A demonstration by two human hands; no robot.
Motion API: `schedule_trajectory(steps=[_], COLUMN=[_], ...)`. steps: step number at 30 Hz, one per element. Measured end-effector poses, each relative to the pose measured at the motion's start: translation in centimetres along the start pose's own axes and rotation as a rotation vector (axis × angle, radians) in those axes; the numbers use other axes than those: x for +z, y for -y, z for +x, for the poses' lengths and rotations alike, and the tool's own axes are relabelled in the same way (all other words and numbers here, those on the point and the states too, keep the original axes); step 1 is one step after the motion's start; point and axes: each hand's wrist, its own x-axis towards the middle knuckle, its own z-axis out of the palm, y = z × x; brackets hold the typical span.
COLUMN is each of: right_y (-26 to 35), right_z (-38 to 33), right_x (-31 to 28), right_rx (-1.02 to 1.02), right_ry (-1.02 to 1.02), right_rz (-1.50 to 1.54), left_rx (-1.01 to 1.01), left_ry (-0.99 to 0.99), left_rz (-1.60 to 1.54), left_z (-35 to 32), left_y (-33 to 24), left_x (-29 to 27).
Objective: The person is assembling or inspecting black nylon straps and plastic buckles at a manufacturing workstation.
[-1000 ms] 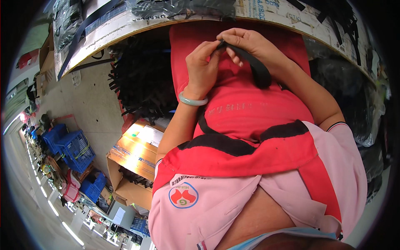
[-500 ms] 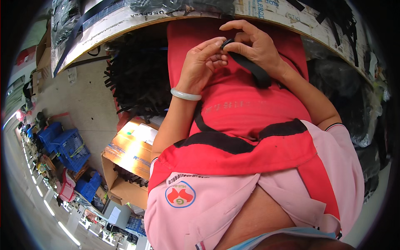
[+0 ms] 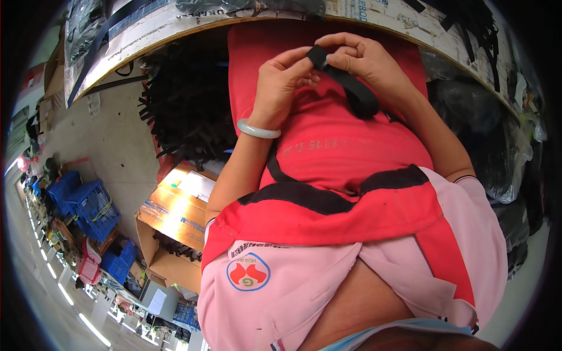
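Note:
A black webbing strap (image 3: 358, 96) is held above the red apron (image 3: 345, 146) on my lap. My left hand (image 3: 278, 88), with a pale bangle at its wrist, pinches the strap's upper end between thumb and fingers. From the other side my right hand (image 3: 374, 64) grips the same end, its thumb and curled forefinger meeting around it. Past the fingers the strap hangs in a loop below my right hand. A small dark piece sits where the strap end folds, too small and covered to make out.
A wooden workbench (image 3: 228, 23) curves across the top, with black straps (image 3: 480, 35) at its right. Below it lies a pile of black strips (image 3: 184, 99). An open cardboard box (image 3: 172, 219) stands at left, blue crates (image 3: 93, 205) farther off, and plastic-wrapped black goods (image 3: 483, 126) at right.
The strap end has turned upward, showing a wide flat face where a narrow dark edge was. My right fingers have closed in on it. The whole view has shifted slightly.

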Motion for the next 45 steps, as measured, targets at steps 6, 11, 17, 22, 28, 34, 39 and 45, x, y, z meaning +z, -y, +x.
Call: schedule_trajectory(steps=[6,11,17,22,28,34,39,45], right_y=[-1.5,2.0,1.1,1.0,-0.3,-0.5,1.4,-0.6], right_z=[1.1,-0.5,0.2,0.9,2.0,3.5,3.1,3.9], right_x=[-0.3,0.1,-0.6,0.2,-1.6,-2.9,-11.2,-18.3], right_rx=[-0.329,-0.865,-0.064,-0.027,0.217,-0.098,-0.722,-0.442], right_ry=[-0.038,-0.054,0.074,0.003,0.306,0.007,-0.814,-0.801], right_rz=[-0.165,-0.439,-0.390,-0.358,0.256,-0.015,-0.979,-1.024], left_rx=[-0.164,0.188,0.362,0.454,0.443,0.311,0.290,0.558], left_ry=[0.054,-0.124,-0.173,-0.147,-0.104,-0.040,-0.203,-0.466], left_rz=[-0.264,0.046,0.237,0.315,0.321,0.688,0.930,1.188], left_z=[-0.2,-0.6,-0.6,-0.5,-0.8,-5.1,-12.6,-6.9], left_y=[-0.7,-1.3,-1.0,-0.6,-1.2,-6.5,-12.1,-11.7], left_x=[0.2,1.2,1.0,1.0,1.3,-0.5,-6.7,-6.4])
